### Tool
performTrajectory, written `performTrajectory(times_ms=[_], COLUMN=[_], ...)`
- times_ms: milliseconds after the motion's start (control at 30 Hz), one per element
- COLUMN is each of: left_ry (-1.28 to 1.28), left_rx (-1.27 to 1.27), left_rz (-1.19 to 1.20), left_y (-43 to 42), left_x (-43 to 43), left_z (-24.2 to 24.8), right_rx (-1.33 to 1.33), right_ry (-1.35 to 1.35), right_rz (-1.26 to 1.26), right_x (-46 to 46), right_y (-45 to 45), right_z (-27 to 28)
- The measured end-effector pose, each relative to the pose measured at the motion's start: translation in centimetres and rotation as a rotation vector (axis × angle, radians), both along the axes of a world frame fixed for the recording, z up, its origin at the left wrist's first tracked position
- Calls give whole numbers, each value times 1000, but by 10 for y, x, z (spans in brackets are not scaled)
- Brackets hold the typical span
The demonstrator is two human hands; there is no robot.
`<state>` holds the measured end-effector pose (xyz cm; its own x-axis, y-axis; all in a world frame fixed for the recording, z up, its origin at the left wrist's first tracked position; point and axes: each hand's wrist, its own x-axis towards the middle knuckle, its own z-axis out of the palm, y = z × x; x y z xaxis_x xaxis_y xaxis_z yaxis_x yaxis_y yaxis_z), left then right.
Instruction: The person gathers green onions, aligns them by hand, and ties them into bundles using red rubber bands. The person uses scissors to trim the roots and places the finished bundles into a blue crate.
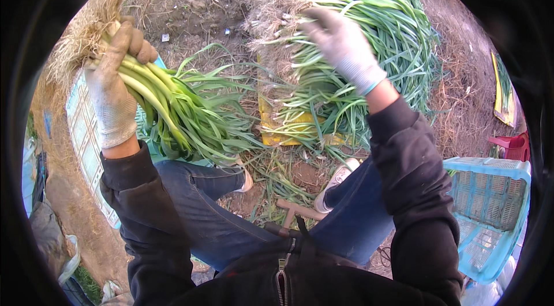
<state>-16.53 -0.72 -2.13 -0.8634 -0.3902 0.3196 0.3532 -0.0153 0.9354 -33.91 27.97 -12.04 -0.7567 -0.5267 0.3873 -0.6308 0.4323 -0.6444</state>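
Observation:
My left hand (113, 89), in a soiled knit work glove, grips a thick bunch of green garlic or similar long-leaved plants (162, 100) near the root end. Pale dry roots (80, 42) fan out beyond my fingers at the upper left, while the green leaves hang towards the right, over my knee. My right hand (339, 46), also gloved and a little blurred, hovers over a large pile of the same plants (381, 33). Its fingers are apart and I see nothing held in them. In that pile the roots face left and the leaves right.
Beneath the pile shows a yellow sheet (270, 136). A turquoise plastic crate (84, 124) lies on the left, and a light-blue one (489, 219) on the right. Beyond that is a red plastic object (513, 147). Loose leaves and a T-shaped bar (296, 210) lie between my feet.

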Motion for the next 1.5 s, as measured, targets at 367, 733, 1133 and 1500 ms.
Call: performTrajectory(times_ms=[367, 733, 1133, 1500], left_ry=[-120, -71, -199, -175], left_rx=[-35, 217, 26, 8], left_rz=[151, 17, 81, 81], left_y=[32, 23, 32, 35], left_x=[-32, -46, -27, -41], left_z=[-17, -31, -22, -26], right_rx=[255, -95, 823, 1033], right_ry=[614, 242, 610, 859], right_rz=[-191, -97, 166, 192], right_x=[-153, -148, -102, -100], right_y=[34, 23, 31, 28], right_z=[-11, 27, -21, -31])
